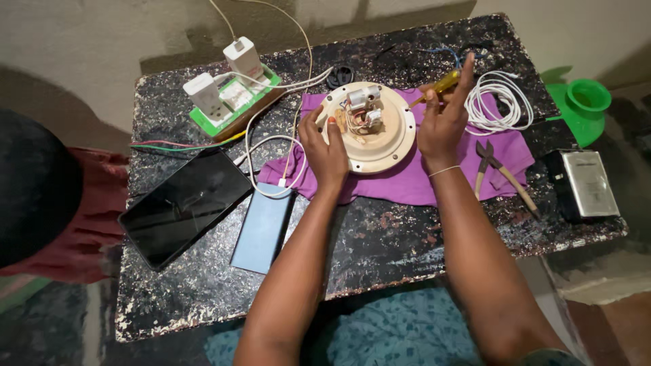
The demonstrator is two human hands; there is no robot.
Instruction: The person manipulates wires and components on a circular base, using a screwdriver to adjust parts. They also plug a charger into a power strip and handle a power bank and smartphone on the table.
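Left hand (327,146) grips round cream fan housing (375,129)'s left rim; right hand (442,122) pinches yellow-handled screwdriver (439,86), angled far-right, beside it.

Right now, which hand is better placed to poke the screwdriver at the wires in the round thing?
Probably the right hand: it holds the yellow screwdriver beside the round cream base. The left hand grips the base's other edge, steadying it.

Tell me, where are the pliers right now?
The pliers lie on the right side of the table, partly on the purple cloth, between the right hand and the silver box.
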